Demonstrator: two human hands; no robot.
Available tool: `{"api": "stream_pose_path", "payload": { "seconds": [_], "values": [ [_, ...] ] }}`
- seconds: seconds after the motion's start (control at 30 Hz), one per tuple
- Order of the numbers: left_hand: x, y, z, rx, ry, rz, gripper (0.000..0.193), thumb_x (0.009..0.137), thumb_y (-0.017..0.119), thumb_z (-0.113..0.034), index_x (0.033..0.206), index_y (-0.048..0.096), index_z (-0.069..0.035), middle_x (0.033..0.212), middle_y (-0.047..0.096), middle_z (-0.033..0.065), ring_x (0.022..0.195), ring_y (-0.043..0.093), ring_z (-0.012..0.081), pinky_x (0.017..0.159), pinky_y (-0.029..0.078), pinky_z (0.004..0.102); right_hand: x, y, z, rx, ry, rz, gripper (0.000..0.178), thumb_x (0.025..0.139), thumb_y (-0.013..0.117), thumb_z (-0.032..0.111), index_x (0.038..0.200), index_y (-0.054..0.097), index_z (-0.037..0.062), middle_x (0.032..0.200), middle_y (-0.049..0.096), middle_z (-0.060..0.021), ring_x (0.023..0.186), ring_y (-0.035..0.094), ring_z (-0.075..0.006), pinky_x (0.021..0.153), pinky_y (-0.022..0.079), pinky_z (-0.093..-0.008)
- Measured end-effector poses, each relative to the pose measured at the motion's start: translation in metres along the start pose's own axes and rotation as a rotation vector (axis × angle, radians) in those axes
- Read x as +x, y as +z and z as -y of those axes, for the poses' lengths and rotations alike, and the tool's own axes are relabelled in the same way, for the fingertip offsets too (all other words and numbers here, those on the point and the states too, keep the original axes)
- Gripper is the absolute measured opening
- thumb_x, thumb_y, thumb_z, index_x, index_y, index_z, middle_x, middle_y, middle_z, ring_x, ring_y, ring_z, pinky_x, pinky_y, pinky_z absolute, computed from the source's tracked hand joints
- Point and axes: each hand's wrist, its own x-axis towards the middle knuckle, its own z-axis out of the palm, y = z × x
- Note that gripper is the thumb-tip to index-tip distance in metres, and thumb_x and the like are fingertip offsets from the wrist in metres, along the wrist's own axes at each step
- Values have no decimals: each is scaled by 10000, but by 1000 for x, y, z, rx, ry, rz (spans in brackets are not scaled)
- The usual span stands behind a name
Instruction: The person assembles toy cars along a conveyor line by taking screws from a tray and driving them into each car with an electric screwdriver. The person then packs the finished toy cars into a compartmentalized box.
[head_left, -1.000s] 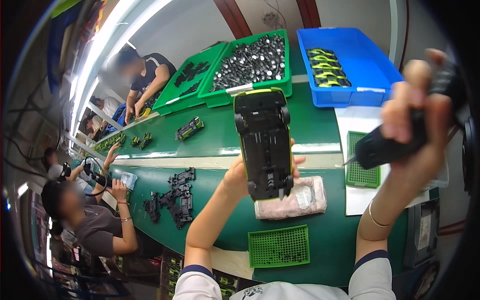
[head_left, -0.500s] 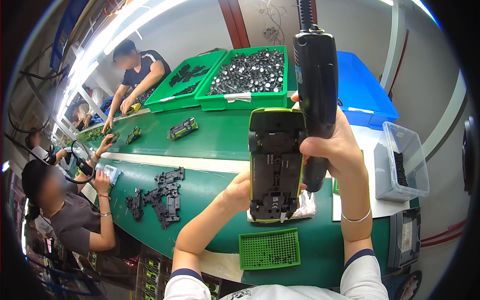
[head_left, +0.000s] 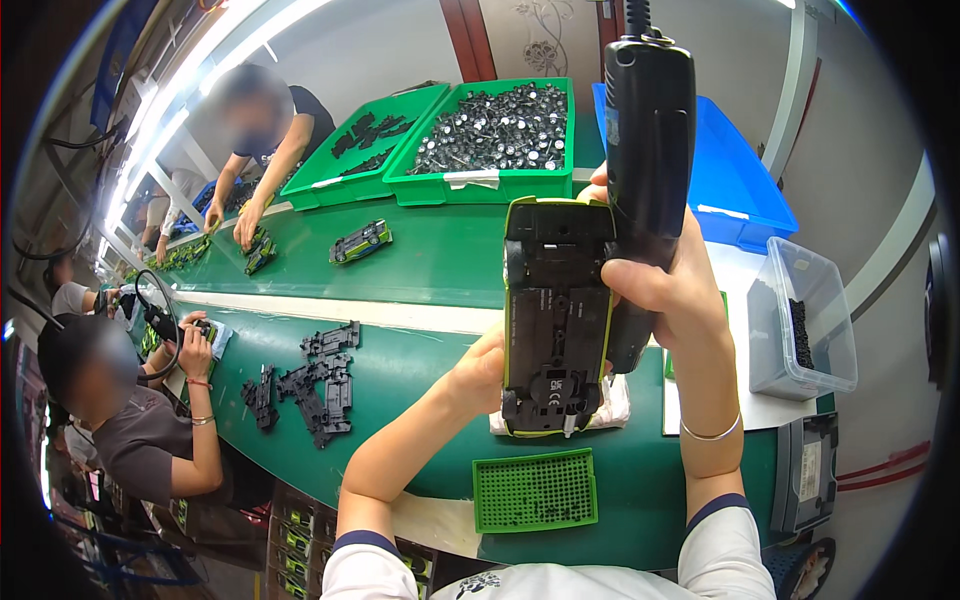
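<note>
My left hand [head_left: 482, 372] holds a toy car [head_left: 556, 320] upside down, its black chassis facing me and its yellow-green body edge showing around it. My right hand [head_left: 668, 290] grips a black electric screwdriver [head_left: 648, 150] held upright beside the car's right side, cable running up out of view. The tool's tip is hidden behind the car. Under the car lies a clear plastic bag [head_left: 612, 408] on the green table [head_left: 440, 260]. A green perforated screw tray [head_left: 535, 490] sits just in front of me.
Green bins of metal parts [head_left: 495, 135] and black parts [head_left: 365, 135], a blue bin [head_left: 735, 185], a clear box of black screws [head_left: 805, 320]. Black chassis pieces [head_left: 310, 385] lie at left. Toy cars [head_left: 360, 242] stand on the belt. Other people work at left and far left.
My right hand has brought the screwdriver from the far right over to the car's right side. The car has come lower and closer, and my view has shifted slightly.
</note>
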Motion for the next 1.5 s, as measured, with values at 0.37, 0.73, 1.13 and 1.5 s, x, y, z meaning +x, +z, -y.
{"api": "stream_pose_path", "payload": {
  "seconds": [0.37,0.73,1.13,1.5],
  "values": [
    [1,3,0,40,68,-112,846,753,557,-547,1303,275,31,981,554,228,798,609,314,886,431,461,3,0,-2,22,50,-33,402,690,743,154,960,474,26,684,530,-32,539,538,-94,469,447,-223],
    [5,5,1,-15,51,-10,869,731,616,-532,1306,264,17,1227,433,197,1089,507,289,889,449,422,2,-1,1,104,106,-40,418,703,729,220,978,490,15,661,536,-40,493,533,-97,430,440,-217],
    [11,5,2,-121,86,19,843,759,537,-581,1293,302,28,1149,490,245,1010,554,307,829,489,416,5,0,1,-121,118,-28,562,644,738,183,1099,461,5,864,561,-65,724,554,-118,622,459,-247],
    [14,3,7,-199,209,58,826,754,533,-587,1269,347,32,1123,516,231,959,579,298,817,494,417,7,-2,-4,-89,114,-58,499,637,774,183,1014,486,27,763,556,-29,624,545,-90,525,462,-229]
  ]
}}
